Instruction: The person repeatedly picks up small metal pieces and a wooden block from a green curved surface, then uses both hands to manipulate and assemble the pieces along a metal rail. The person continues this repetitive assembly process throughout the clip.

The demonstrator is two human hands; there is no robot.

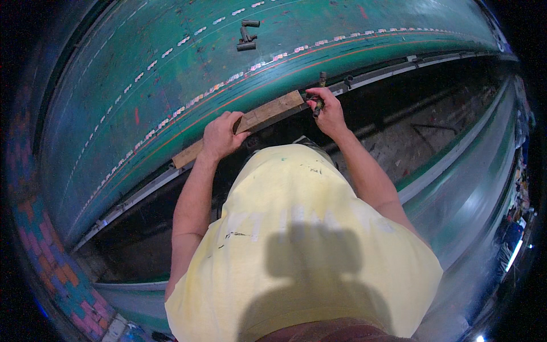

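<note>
A long wooden bar (273,113) lies along the near edge of the green table in front of me. My left hand (221,135) is closed around its middle, thumb on the near side and fingers over the top. At the bar's right end, my right hand (326,108) pinches a short, dark, rod-like metal piece (317,108) that stands crosswise to the bar. Whether this piece is fixed to the bar I cannot make out. Further back on the table rests a small group of dark cylindrical metal parts (247,37).
The long green table (171,74) carries rows of small pale marks and orange lines. A metal rail (399,66) runs along its near edge. Behind me on the right is another long green table (456,188). Colored bricks (60,268) show at the far left.
</note>
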